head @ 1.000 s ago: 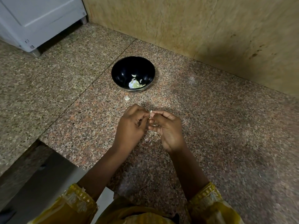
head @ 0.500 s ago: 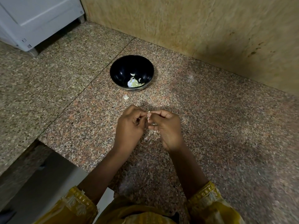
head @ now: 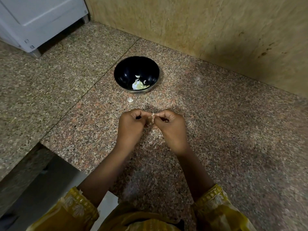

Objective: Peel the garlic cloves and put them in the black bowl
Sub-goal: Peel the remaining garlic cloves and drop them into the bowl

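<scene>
A black bowl (head: 123,70) stands on the granite counter ahead of my hands, with several pale peeled garlic cloves (head: 138,85) in its bottom. My left hand (head: 131,126) and my right hand (head: 171,129) meet above the counter, fingers curled. Between their fingertips they pinch a small garlic clove (head: 152,116) with pale skin. A loose whitish piece of garlic (head: 130,99) lies on the counter just in front of the bowl. Bits of garlic skin (head: 153,144) lie on the counter under my hands.
A tan stone wall (head: 191,25) rises behind the bowl. A white appliance (head: 38,19) stands at the back left on short legs. The counter's front edge (head: 55,152) steps back at the lower left, with a grey floor below.
My hands have drawn slightly apart while still pinching the clove between them. The bowl and the loose piece stay where they were.
</scene>
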